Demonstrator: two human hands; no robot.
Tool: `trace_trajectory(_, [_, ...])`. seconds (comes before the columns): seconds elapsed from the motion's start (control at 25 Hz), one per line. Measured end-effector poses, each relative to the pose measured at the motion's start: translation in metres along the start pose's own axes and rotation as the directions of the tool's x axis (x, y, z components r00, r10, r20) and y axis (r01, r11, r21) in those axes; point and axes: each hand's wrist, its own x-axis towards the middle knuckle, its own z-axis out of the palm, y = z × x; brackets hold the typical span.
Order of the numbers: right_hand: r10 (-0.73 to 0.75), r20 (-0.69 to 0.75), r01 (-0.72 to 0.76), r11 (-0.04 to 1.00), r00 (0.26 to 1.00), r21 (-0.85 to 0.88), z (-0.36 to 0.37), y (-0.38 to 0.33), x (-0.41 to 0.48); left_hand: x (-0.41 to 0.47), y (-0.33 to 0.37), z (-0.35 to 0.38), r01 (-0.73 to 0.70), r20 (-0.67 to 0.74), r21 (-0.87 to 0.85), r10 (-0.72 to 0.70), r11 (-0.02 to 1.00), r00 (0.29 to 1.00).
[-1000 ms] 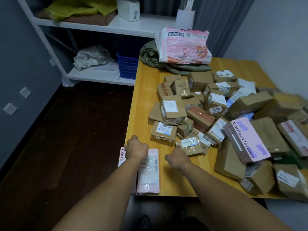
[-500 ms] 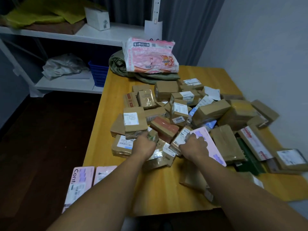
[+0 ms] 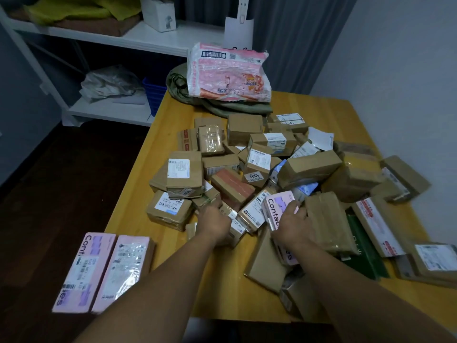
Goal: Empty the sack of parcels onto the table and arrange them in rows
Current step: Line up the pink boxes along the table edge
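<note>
Both hands have advanced into the parcel heap (image 3: 309, 167). Left hand (image 3: 214, 226) clasps a small taped carton (image 3: 235, 232); right hand (image 3: 293, 226) grasps a glossy pink box (image 3: 278, 206). Rectangular brown cartons crowd both. The crumpled sack (image 3: 228, 73) lies at the wooden table's (image 3: 128, 201) far end.

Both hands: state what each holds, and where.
The right hand grips the pink Contact lenses box around its middle. The left hand rests among small brown parcels; its hold cannot be told.

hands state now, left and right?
Left hand: cannot tell, fingers hidden in the parcel pile.
Right hand: gripping the pink contact lens box.
</note>
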Motion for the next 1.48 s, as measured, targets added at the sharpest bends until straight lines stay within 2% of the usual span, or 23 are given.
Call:
trace_trajectory(0.08, [-0.020,-0.021,0.021,1.000,1.000,0.019,-0.010,0.003,0.002,-0.003,-0.003,0.001,0.030,-0.025,0.003,-0.030,1.000,0.999])
trace_trajectory(0.16, [-0.005,0.012,0.002,0.972,1.000,0.234,-0.036,-0.005,0.004,-0.005,0.001,-0.004,0.015,-0.057,-0.009,-0.016,1.000,0.998])
trace_trajectory(0.24, [-0.064,0.155,-0.039,0.812,0.986,0.582,-0.063,-0.020,0.000,-0.011,0.012,-0.015,0.006,-0.057,-0.088,-0.011,0.996,0.998])
trace_trajectory(0.32, [-0.199,0.303,-0.134,0.587,0.932,0.799,-0.079,-0.036,-0.020,-0.022,0.022,-0.028,0.032,-0.014,-0.241,-0.037,0.970,0.999])
trace_trajectory(0.44, [-0.335,0.357,-0.184,0.451,0.872,0.873,-0.077,-0.063,-0.051,-0.032,0.020,-0.054,0.114,0.148,-0.497,-0.046,0.860,0.988])
trace_trajectory(0.56, [-0.386,0.373,-0.235,0.360,0.843,0.903,-0.068,-0.097,-0.077,-0.033,-0.006,-0.086,0.117,0.200,-0.540,-0.008,0.833,0.980])
trace_trajectory(0.8, [-0.404,0.372,-0.199,0.410,0.836,0.890,-0.045,-0.150,-0.108,-0.033,-0.055,-0.140,0.098,0.223,-0.543,0.031,0.834,0.974])
trace_trajectory(0.92, [-0.383,0.386,-0.215,0.417,0.839,0.883,-0.032,-0.171,-0.123,-0.033,-0.080,-0.155,0.096,0.152,-0.547,-0.014,0.832,0.988])
trace_trajectory(1.08, [-0.391,0.299,-0.095,0.463,0.870,0.881,-0.008,-0.198,-0.141,-0.038,-0.107,-0.167,0.116,0.080,-0.514,-0.088,0.850,0.993])
trace_trajectory(1.2, [-0.426,0.265,-0.032,0.480,0.865,0.877,0.001,-0.216,-0.158,-0.040,-0.120,-0.179,0.135,0.070,-0.557,-0.116,0.820,0.991])
trace_trajectory(1.28, [-0.369,0.204,-0.001,0.481,0.907,0.877,0.000,-0.223,-0.156,-0.037,-0.124,-0.188,0.116,0.070,-0.547,-0.093,0.829,0.993])
trace_trajectory(1.36, [-0.265,0.059,0.092,0.525,0.962,0.846,-0.012,-0.225,-0.152,-0.035,-0.123,-0.196,0.089,0.103,-0.487,-0.045,0.869,0.994])
trace_trajectory(1.4, [-0.268,-0.013,0.175,0.591,0.963,0.788,-0.020,-0.224,-0.148,-0.033,-0.119,-0.198,0.060,0.111,-0.436,-0.012,0.898,0.994])
trace_trajectory(1.44, [-0.342,-0.060,0.292,0.685,0.938,0.667,-0.030,-0.224,-0.146,-0.031,-0.113,-0.200,0.000,0.093,-0.364,0.036,0.932,0.995])
trace_trajectory(1.48, [-0.483,-0.063,0.453,0.757,0.873,0.471,-0.042,-0.225,-0.145,-0.028,-0.106,-0.202,-0.074,0.066,-0.247,0.093,0.966,0.994])
